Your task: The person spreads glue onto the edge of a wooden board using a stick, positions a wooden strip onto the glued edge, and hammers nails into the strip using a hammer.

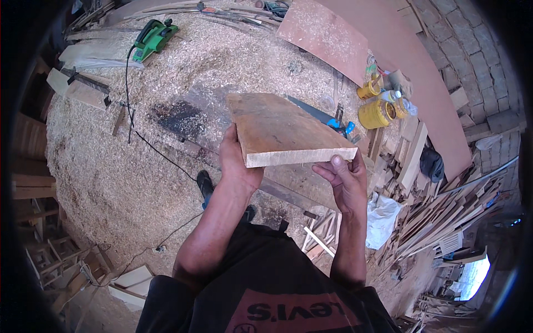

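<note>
Between my two hands is a thick wooden board point(283, 125), brown on its broad face, with a pale sawn end toward me. My left hand point(237, 158) grips its left edge from the side and below; part of that hand is behind the wood. At the near right corner my right hand point(347, 175) holds on, thumb against the sawn end and some fingers underneath. Just beyond the board's right side lies a handsaw point(311, 109) with a blue handle, partly covered by the board.
A green electric planer point(155, 39) rests at the far left, its black cord point(161, 151) running across wood shavings point(94, 144). Yellow containers point(376, 114) stand at the right near a plywood sheet point(325, 36). Stacked offcuts point(449, 213) and a white sack point(383, 219) lie at the right.
</note>
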`<state>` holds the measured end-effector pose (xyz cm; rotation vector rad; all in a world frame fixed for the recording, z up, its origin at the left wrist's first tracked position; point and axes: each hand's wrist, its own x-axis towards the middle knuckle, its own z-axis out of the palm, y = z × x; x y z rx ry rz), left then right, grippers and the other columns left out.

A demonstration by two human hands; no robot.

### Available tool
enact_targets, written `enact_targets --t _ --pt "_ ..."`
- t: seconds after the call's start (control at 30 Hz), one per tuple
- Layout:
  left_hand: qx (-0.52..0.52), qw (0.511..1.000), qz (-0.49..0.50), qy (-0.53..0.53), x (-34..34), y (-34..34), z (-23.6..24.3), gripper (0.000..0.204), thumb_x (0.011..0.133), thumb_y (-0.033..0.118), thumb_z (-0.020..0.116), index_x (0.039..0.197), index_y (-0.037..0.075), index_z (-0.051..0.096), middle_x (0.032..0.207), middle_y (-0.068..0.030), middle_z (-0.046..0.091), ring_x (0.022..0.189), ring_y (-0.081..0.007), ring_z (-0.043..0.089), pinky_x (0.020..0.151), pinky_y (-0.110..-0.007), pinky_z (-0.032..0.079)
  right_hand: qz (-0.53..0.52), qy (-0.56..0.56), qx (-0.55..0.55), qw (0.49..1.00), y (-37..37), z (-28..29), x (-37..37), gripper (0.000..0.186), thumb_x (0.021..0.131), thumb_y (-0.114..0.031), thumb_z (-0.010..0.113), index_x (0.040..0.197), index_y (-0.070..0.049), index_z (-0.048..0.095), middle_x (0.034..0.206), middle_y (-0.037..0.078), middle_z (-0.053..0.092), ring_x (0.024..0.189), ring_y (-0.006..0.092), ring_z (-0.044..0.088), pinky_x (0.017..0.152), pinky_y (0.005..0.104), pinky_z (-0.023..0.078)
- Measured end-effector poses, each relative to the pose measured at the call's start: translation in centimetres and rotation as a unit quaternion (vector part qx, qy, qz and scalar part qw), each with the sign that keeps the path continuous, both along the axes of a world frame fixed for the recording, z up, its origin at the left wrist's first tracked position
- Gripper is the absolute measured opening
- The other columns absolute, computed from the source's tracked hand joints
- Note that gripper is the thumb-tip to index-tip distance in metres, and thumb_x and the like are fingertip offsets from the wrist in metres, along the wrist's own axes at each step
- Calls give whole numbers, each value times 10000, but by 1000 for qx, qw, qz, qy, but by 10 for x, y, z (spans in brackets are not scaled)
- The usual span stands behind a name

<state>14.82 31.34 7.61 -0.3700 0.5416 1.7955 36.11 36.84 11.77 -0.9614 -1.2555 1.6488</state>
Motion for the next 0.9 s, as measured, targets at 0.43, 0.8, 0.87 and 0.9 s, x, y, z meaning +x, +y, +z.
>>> enact_targets --t 0.43,0.8,0.87,0.9 --pt "-53 996 -69 7 -28 -20 1 464 1041 360 387 1341 50 558 1312 -160 637 1209 -320 612 1072 -495 463 -26 -30 5 999 -29 -3 -13 492 915 -86 722 1305 34 447 1159 196 665 992 283 720 849 428 640" --pt "14 991 -117 65 -92 -47 -13 429 982 277 527 1268 -38 573 1210 -206 677 1079 -363 677 1013 -529 515 10 -11 -25 1000 -59 -8 -48 749 872 -142 816 1340 93 280 1213 297 623 1093 285 684 930 344 578" --pt "-5 991 -112 78 -87 -45 2 407 979 258 543 1259 -36 577 1186 -204 681 1064 -353 683 985 -511 535 19 -7 -20 1000 -57 -12 -48 750 874 -147 815 1339 91 277 1211 292 622 1094 285 684 925 343 581" --pt "-24 990 -106 89 -85 -44 8 386 976 238 559 1249 -33 581 1161 -202 686 1049 -343 689 958 -492 555 27 -4 -15 1000 -57 -14 -49 751 876 -153 814 1338 88 274 1209 287 621 1095 286 683 920 342 584"
